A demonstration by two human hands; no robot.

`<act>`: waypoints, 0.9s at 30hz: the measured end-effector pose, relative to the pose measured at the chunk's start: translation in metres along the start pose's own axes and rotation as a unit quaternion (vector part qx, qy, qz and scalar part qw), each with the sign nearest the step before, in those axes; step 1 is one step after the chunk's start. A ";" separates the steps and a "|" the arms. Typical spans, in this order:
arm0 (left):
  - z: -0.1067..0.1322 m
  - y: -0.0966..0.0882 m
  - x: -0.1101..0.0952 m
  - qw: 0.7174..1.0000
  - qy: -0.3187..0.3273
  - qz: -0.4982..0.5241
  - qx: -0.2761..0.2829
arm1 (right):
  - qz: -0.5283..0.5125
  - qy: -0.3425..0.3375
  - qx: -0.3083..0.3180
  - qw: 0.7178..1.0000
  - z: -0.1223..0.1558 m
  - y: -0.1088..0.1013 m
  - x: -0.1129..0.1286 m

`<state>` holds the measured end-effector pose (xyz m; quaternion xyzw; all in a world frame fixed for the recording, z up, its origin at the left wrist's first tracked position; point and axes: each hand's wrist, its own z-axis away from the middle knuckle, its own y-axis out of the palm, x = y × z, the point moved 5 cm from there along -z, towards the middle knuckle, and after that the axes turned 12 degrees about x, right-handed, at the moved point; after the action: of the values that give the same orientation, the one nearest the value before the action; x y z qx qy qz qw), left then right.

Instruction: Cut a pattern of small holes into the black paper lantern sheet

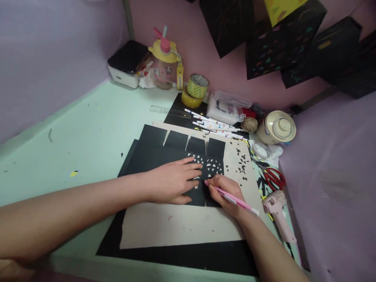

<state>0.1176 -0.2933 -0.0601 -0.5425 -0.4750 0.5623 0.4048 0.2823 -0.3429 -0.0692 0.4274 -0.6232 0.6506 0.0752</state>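
A black card sheet (152, 160) with flaps along its far edge lies on a pale board (182, 225). Small angular holes (214, 166) are cut through two of its panels. My left hand (176, 180) rests flat on the card, fingers spread, partly covering one group of holes. Gripped like a pen in my right hand (227, 192) is a slim pink craft knife (235, 199) with a white end. Its tip points at the card just right of my left fingertips; the blade is too small to make out. Tiny black offcuts (242, 164) are scattered to the right.
White marker pens (217, 125), tape rolls (198, 86), a clear plastic box (226, 107) and a drinking bottle (164, 66) stand behind. At right are a lidded jar (277, 127), red-handled scissors (274, 178) and a pink glue gun (279, 215). Black paper pieces (284, 47) hang above.
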 end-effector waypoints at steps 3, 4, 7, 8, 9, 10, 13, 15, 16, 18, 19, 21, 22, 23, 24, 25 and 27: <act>0.001 0.002 0.006 0.999 0.007 0.031 0.018 | 0.013 -0.019 -0.009 1.000 -0.001 0.000 0.003; 0.001 0.003 0.007 0.999 0.005 0.037 0.022 | 0.019 -0.026 -0.011 0.999 -0.001 0.000 0.004; 0.001 0.006 0.008 0.999 0.003 0.043 0.026 | 0.039 -0.035 -0.009 0.999 -0.001 0.000 0.007; 0.001 0.006 0.008 0.999 0.003 0.043 0.026 | 0.041 -0.035 -0.008 0.999 -0.002 0.000 0.007; 0.001 0.006 0.008 0.999 0.002 0.044 0.028 | 0.042 -0.035 -0.010 0.998 -0.002 0.000 0.007; 0.001 0.006 0.008 0.999 0.001 0.045 0.030 | 0.044 -0.037 -0.015 0.998 -0.002 -0.001 0.008; 0.000 0.006 0.007 0.998 -0.004 0.047 0.037 | 0.052 -0.044 -0.034 0.997 -0.003 -0.003 0.009; 0.000 0.006 0.007 0.998 -0.009 0.049 0.041 | 0.058 -0.045 -0.039 0.997 -0.003 -0.003 0.010; 0.000 0.006 0.008 0.998 -0.010 0.050 0.042 | 0.060 -0.045 -0.038 0.996 -0.003 -0.003 0.010; 0.001 0.007 0.008 0.998 -0.010 0.050 0.038 | 0.061 -0.046 -0.039 0.996 -0.003 -0.003 0.011; 0.001 0.007 0.008 0.998 -0.009 0.049 0.035 | 0.061 -0.044 -0.040 0.996 -0.003 -0.004 0.011; 0.001 0.006 0.008 0.998 -0.009 0.046 0.032 | 0.057 -0.031 -0.041 0.997 -0.001 -0.004 0.011; 0.000 0.006 0.007 0.998 -0.010 0.043 0.034 | 0.053 -0.020 -0.041 0.998 -0.001 -0.004 0.011; 0.000 0.006 0.007 0.998 -0.013 0.039 0.037 | 0.049 -0.007 -0.040 0.998 0.000 -0.004 0.010; 0.000 0.005 0.006 0.998 -0.017 0.034 0.042 | 0.044 0.006 -0.037 0.998 0.000 -0.003 0.010; -0.001 0.005 0.005 0.998 -0.022 0.029 0.047 | 0.039 0.018 -0.034 0.998 0.001 -0.003 0.009; -0.002 0.004 0.002 0.998 -0.035 0.016 0.056 | 0.032 0.037 -0.026 0.998 0.001 -0.003 0.009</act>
<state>0.1197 -0.2920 -0.0643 -0.5063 -0.4477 0.6130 0.4093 0.2790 -0.3472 -0.0614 0.3805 -0.6500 0.6518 0.0885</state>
